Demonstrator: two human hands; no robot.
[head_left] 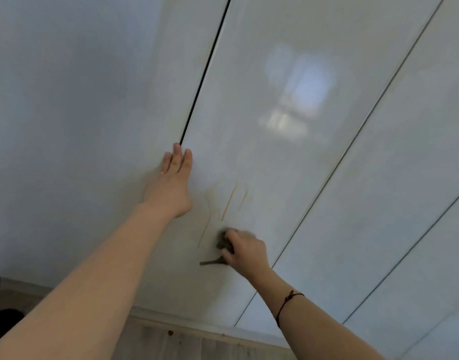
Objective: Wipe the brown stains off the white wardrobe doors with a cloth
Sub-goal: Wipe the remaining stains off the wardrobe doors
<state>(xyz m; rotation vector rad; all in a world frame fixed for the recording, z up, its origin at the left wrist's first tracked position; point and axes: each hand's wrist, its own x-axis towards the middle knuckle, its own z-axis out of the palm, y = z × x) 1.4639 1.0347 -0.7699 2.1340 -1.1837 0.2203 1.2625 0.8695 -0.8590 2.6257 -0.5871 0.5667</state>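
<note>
Glossy white wardrobe doors [288,165] fill the view. Thin brown streaks, the stains [228,203], run down the middle door below centre. My left hand [172,183] lies flat with straight fingers against the door, its fingertips at the dark gap between two doors. My right hand [245,252] grips a bunched dark brown cloth [224,242] and presses it on the door just below the streaks. A corner of the cloth sticks out to the left under the hand. The right hand is blurred.
A dark vertical gap [207,66] separates the left door from the middle one; thinner seams [373,107] divide the doors to the right. Light wooden floor [176,341] shows at the bottom. A dark object [2,323] sits at the lower left edge.
</note>
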